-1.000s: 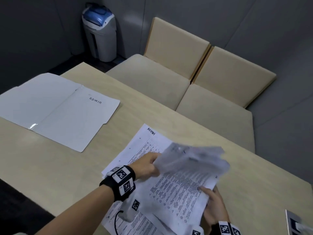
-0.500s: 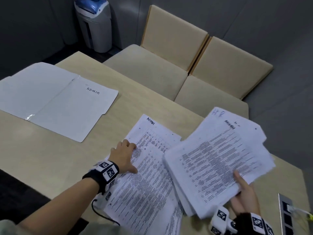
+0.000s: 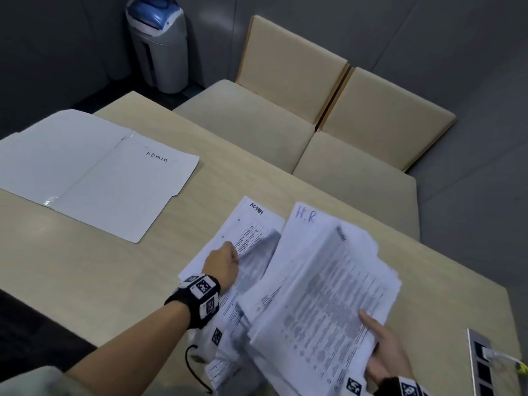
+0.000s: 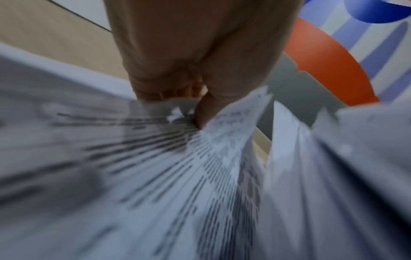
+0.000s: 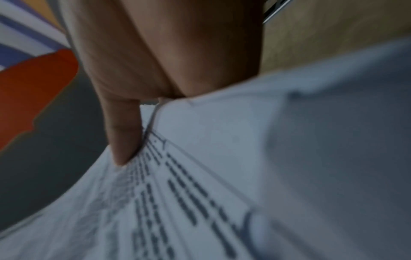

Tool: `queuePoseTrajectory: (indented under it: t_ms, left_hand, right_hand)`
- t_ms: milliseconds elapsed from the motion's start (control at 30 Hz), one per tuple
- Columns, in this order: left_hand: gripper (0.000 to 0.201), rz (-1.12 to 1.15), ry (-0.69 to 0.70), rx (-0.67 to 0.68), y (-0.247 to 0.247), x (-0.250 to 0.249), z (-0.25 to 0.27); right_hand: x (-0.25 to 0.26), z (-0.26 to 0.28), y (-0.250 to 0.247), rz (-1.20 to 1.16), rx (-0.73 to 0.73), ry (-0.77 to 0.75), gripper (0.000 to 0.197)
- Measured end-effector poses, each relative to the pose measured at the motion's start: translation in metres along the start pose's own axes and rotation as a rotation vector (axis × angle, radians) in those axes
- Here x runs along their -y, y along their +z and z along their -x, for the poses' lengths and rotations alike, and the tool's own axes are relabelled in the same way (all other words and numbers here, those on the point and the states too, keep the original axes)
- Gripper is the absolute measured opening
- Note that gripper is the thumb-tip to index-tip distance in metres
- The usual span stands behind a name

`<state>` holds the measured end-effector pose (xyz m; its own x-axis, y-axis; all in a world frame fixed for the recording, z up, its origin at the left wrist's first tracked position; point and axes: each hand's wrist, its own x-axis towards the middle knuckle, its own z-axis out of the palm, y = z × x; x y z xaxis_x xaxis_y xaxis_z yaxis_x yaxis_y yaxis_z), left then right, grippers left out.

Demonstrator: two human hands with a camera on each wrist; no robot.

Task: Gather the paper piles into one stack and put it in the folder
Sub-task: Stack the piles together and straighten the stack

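A white folder (image 3: 94,172) marked ADMIN lies open at the table's left. A printed paper pile marked ADMIN (image 3: 254,224) lies flat near the middle. My left hand (image 3: 228,260) pinches the edge of its upper sheets, and the left wrist view shows the thumb and fingers of that left hand (image 4: 195,107) closed on paper. My right hand (image 3: 377,341) grips a thick pile marked H.R (image 3: 328,281) by its near corner, thumb on top. That pile is held tilted and overlaps the ADMIN pile's right side. In the right wrist view the right hand (image 5: 133,123) clamps the pile (image 5: 244,158).
Two beige chairs (image 3: 285,110) stand against the table's far edge. A grey and blue bin (image 3: 157,44) is in the back left corner. A socket strip (image 3: 483,364) with a yellow plug is set into the table (image 3: 85,275) at the right.
My left hand lay flat on the ADMIN pile and now pinches its sheets. My right hand has carried the H.R pile left and lower, over the ADMIN pile.
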<state>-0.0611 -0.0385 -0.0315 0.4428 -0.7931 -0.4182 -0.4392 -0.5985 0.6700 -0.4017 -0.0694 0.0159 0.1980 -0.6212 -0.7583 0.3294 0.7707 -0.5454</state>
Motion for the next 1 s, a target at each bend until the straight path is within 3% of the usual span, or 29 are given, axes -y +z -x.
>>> queuePoseTrajectory:
  t_ms: [100, 233, 300, 467, 567, 700, 833, 900, 1000]
  left_hand:
    - [0.009, 0.064, -0.05, -0.121, -0.012, -0.001, -0.018]
    - [0.062, -0.355, -0.027, -0.167, -0.026, 0.001, -0.035]
    - [0.075, -0.413, -0.041, -0.175, -0.03, 0.003, -0.041]
    - [0.078, -0.388, 0.023, -0.037, -0.019, -0.009, -0.043]
    - [0.079, -0.282, 0.023, 0.124, -0.011, -0.022, -0.041]
    - [0.07, -0.079, -0.007, 0.279, -0.007, -0.04, -0.038]
    - [0.073, 0.066, -0.045, 0.222, -0.012, -0.038, -0.04]
    - [0.062, 0.186, -0.055, 0.14, -0.021, -0.037, -0.04]
    - [0.045, 0.485, -0.113, 0.063, -0.045, -0.034, -0.044]
  right_hand:
    - [-0.012, -0.018, 0.004, 0.138, -0.121, -0.045, 0.052]
    - [-0.02, -0.034, 0.017, 0.277, -0.264, -0.141, 0.045]
    - [-0.02, -0.039, 0.024, 0.254, -0.238, -0.15, 0.04]
    - [-0.021, -0.048, 0.063, 0.211, -0.107, -0.107, 0.035]
    - [-0.02, -0.057, 0.087, 0.263, -0.076, -0.079, 0.036]
    - [-0.018, -0.069, 0.093, 0.297, -0.14, -0.066, 0.034]
    - [-0.017, -0.068, 0.086, 0.39, -0.13, -0.129, 0.028]
    - [-0.016, -0.067, 0.077, 0.489, -0.165, -0.133, 0.028]
    - [-0.017, -0.065, 0.061, 0.763, -0.191, -0.09, 0.052]
